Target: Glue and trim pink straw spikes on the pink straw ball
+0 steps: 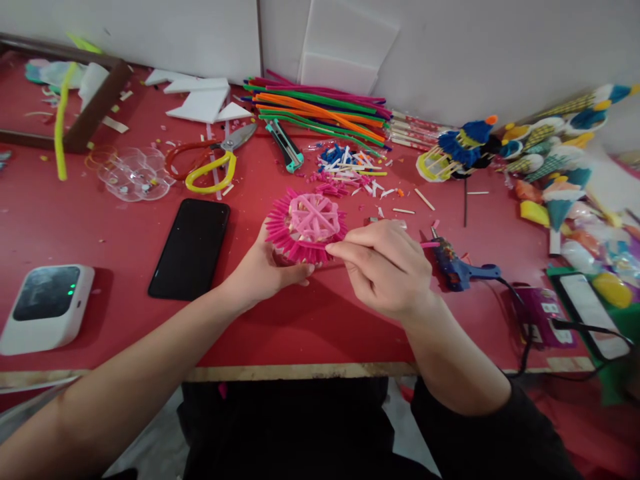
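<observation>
A round pink craft piece, ringed with short magenta straw bits and crossed by pale pink spokes, sits on the red table. My left hand cups it from below left, fingers closed around its edge. My right hand is pinched at the piece's right rim, thumb and forefinger pressed on a short magenta straw bit. A pink stick end pokes out past my right hand.
A black phone and a white device lie to the left, with scissors and a clear tray behind. A cutter, long coloured straws, cut scraps, a blue glue gun and craft birds lie right.
</observation>
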Demonstrator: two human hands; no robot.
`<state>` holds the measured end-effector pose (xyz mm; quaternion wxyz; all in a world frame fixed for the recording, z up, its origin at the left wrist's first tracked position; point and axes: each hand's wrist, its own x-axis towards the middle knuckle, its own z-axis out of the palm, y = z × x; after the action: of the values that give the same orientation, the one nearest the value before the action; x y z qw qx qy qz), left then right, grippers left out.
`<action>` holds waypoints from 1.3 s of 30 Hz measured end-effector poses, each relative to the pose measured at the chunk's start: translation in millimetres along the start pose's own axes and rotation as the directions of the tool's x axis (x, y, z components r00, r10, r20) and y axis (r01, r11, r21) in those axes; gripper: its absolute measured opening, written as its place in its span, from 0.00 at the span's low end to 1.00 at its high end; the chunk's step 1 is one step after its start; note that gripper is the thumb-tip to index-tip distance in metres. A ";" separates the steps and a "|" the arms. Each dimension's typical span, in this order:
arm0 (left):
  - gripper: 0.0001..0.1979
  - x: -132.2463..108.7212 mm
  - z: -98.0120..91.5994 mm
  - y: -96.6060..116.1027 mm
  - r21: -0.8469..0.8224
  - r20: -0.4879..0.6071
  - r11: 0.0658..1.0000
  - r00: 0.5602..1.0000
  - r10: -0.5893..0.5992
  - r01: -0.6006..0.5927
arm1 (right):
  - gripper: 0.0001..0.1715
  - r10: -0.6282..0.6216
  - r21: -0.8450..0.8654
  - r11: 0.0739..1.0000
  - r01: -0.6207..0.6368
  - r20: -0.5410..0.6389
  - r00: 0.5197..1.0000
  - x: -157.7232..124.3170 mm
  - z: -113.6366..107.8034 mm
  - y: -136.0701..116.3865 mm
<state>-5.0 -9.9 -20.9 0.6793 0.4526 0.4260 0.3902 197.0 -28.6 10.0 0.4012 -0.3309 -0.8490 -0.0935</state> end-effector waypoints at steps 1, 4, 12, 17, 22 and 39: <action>0.23 0.0 -0.2 0.8 0.011 0.009 1.000 1.000 0.010 -0.010 | 0.17 0.002 -0.001 1.000 -0.002 0.000 1.000 -0.2 0.2 -0.5; 0.24 -0.4 -0.8 2.6 0.061 0.032 0.998 0.999 0.001 -0.003 | 0.16 -0.002 -0.009 1.000 0.002 0.002 1.000 -0.2 0.4 -1.0; 0.35 -0.3 1.2 2.7 -0.004 0.068 0.999 0.997 0.047 -0.047 | 0.16 0.008 -0.006 1.000 -0.007 0.007 1.000 -1.5 0.0 0.4; 0.30 -1.1 0.3 4.3 -0.133 0.076 0.990 0.996 -0.035 0.045 | 0.16 -0.012 -0.026 1.000 0.012 -0.014 1.000 -1.3 -0.3 -1.5; 0.19 -0.8 0.1 7.6 -0.215 0.075 0.970 0.992 -0.102 0.116 | 0.14 -0.026 -0.049 0.999 0.025 -0.023 0.999 0.4 -0.3 -3.4; 0.36 -0.8 -0.7 -2.7 -0.191 0.032 0.982 0.999 -0.003 0.009 | 0.15 -0.030 -0.111 0.993 0.026 -0.033 0.999 1.5 2.2 -4.9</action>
<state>-5.5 -11.2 -23.4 0.7273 0.3902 0.3772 0.4202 191.9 -30.7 10.2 0.3953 -0.3391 -0.8401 -0.1517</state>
